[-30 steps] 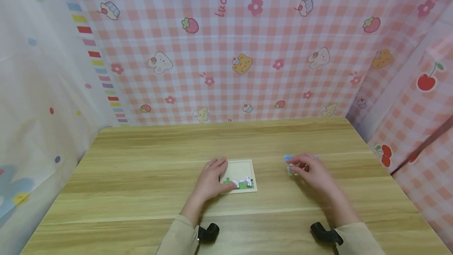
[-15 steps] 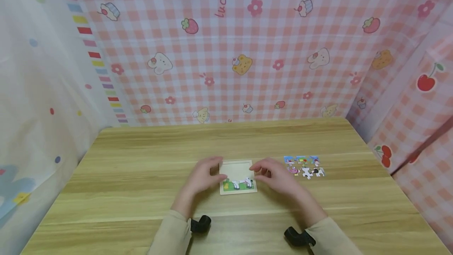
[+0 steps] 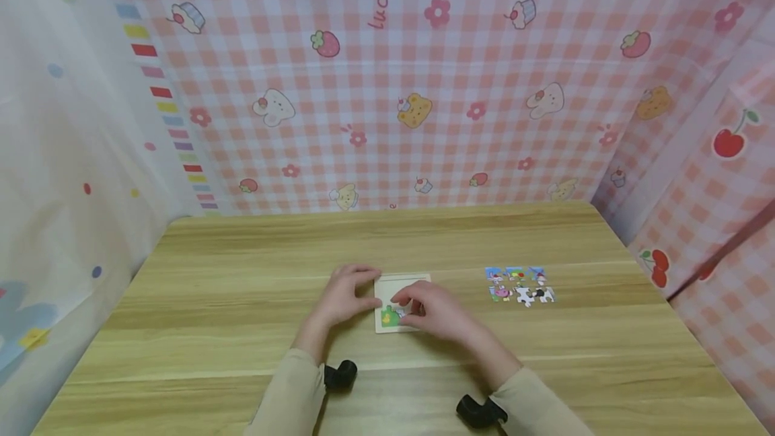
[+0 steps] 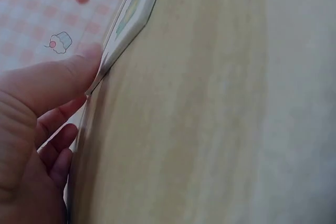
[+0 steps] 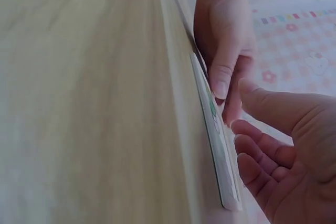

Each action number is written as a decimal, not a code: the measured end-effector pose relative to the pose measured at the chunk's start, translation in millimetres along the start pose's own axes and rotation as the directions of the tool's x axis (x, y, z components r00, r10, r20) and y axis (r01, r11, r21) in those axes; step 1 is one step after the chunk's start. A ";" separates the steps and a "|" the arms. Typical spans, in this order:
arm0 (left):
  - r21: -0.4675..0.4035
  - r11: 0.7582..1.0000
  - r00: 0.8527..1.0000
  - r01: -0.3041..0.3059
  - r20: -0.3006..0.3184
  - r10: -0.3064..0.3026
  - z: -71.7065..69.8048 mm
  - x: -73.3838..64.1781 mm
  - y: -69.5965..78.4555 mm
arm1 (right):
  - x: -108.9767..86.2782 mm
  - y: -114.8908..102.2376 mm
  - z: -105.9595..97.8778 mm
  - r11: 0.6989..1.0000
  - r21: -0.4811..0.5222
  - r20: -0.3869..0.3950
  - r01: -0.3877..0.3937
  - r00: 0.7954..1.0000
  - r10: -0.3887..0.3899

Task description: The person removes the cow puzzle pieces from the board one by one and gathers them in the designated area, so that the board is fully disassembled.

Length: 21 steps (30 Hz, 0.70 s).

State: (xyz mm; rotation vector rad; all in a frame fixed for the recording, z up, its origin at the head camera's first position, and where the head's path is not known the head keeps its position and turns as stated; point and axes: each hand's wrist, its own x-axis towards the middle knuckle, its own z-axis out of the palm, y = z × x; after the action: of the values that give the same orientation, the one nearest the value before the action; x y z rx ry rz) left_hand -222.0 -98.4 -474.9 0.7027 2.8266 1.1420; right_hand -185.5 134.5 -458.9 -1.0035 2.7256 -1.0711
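Note:
A small wooden puzzle board [image 3: 402, 284] lies flat on the table. Along its near side is a picture strip of green grass, a yellow shape and white animal legs, partly hidden by my right hand. My left hand [image 3: 343, 296] is at the board's left edge, thumb tip touching it in the left wrist view, index finger near the far left corner. My right hand [image 3: 443, 311] hovers over the board's right half, thumb and fingers bent loosely and apart. Nothing shows between them in the right wrist view. Several loose jigsaw pieces [image 3: 525, 296] lie farther right.
The wooden table [image 3: 242, 328] extends around the board. A pink checked cloth [image 3: 418, 52] hangs behind its far edge, with more cloth on both sides. Black devices [image 3: 340, 375] are worn at both wrists.
My right hand has left the loose pieces and moved left over the board, uncovering them. My left hand has drawn back slightly left, its thumb no longer lying across the board.

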 end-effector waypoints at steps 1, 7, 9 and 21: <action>0.001 1.000 1.000 -0.001 -0.002 0.001 0.5 0.2 -1.1 | 1.1 -0.8 1.8 1.000 -0.006 0.005 -0.005 1.000 0.005; 0.003 1.000 1.000 -0.010 -0.012 0.010 1.7 -0.1 -4.7 | 8.9 -5.9 10.4 0.997 -0.062 0.015 -0.034 0.999 0.035; 0.005 1.000 1.000 -0.011 -0.009 0.011 1.4 -0.5 -4.7 | 11.5 -7.1 12.7 0.996 -0.083 0.018 -0.044 0.999 0.046; 0.011 0.999 0.999 -0.053 -0.011 0.053 2.0 -0.8 -5.3 | 14.4 -9.2 20.4 0.984 -0.153 0.020 -0.090 0.995 0.094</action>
State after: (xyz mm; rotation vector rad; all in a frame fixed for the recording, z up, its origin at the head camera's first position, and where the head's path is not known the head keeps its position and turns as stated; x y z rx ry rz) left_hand -223.0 -100.7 -480.0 0.7787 2.8424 1.1425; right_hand -186.4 108.9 -465.9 -0.8916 2.8353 -0.8407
